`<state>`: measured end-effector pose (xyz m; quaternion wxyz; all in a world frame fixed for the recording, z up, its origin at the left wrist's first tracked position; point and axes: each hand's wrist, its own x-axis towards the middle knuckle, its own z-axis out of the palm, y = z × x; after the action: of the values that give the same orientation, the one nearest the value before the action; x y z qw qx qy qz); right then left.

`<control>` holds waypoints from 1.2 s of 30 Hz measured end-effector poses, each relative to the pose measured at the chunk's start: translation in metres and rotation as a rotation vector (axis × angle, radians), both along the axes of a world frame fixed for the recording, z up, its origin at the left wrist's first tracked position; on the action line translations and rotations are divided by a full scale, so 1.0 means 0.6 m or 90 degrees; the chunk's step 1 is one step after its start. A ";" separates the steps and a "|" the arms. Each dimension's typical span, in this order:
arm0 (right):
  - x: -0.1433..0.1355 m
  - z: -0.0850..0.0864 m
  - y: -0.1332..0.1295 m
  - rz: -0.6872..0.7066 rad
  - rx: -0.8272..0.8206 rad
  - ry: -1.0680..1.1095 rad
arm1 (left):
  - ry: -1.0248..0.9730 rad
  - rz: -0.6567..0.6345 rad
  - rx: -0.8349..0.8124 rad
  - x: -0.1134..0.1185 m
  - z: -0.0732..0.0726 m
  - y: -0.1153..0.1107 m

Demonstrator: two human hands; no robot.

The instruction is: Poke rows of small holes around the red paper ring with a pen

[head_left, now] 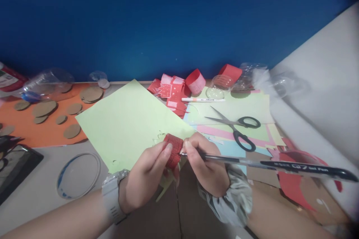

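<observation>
My left hand (148, 171), with a grey watch at its wrist, is closed on a small red paper roll (174, 147) marked with dark lines. A black gel pen (238, 161) is pinched in my right hand (206, 162), which has a scrunchie round the wrist. The pen's tip meets or nearly meets the right side of the roll; I cannot tell which. Both hands are over the near corner of a light green paper sheet (134, 119), which bears a few dark scribbles beside the roll.
Scissors (235, 125) lie partly open on coloured papers at the right. Behind are red paper cutouts (175, 95), a white marker (203, 100) and plastic bottle pieces (218, 87). Cardboard discs (45, 108) rest on orange paper (58, 134) at left, near a tape roll (78, 175).
</observation>
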<state>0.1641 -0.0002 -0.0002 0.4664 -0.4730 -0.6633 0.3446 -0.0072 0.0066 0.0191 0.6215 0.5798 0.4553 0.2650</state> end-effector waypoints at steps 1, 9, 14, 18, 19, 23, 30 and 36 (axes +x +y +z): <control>0.000 0.000 0.000 -0.002 -0.002 -0.004 | 0.005 -0.002 0.001 0.000 0.000 0.000; 0.004 0.003 -0.001 0.058 0.029 -0.020 | 0.005 0.010 -0.001 0.000 0.000 -0.002; 0.005 0.000 0.000 0.025 0.026 -0.017 | -0.005 0.005 0.006 0.000 -0.005 -0.001; 0.003 0.003 0.001 0.052 0.047 -0.030 | -0.015 -0.002 0.009 -0.003 -0.006 -0.001; 0.003 0.004 0.001 0.072 0.059 -0.033 | -0.014 -0.003 0.010 -0.003 -0.006 -0.001; 0.003 0.006 0.001 0.100 0.093 -0.023 | -0.011 0.001 0.024 -0.005 -0.005 -0.002; 0.002 0.005 0.003 0.079 0.102 -0.042 | -0.033 -0.001 0.021 -0.002 -0.006 -0.003; -0.004 0.013 0.011 0.159 0.188 -0.040 | -0.029 0.018 0.028 -0.003 -0.009 -0.002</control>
<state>0.1619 0.0062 0.0076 0.4634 -0.3241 -0.7744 0.2838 -0.0091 0.0052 0.0139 0.6148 0.5806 0.4433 0.2973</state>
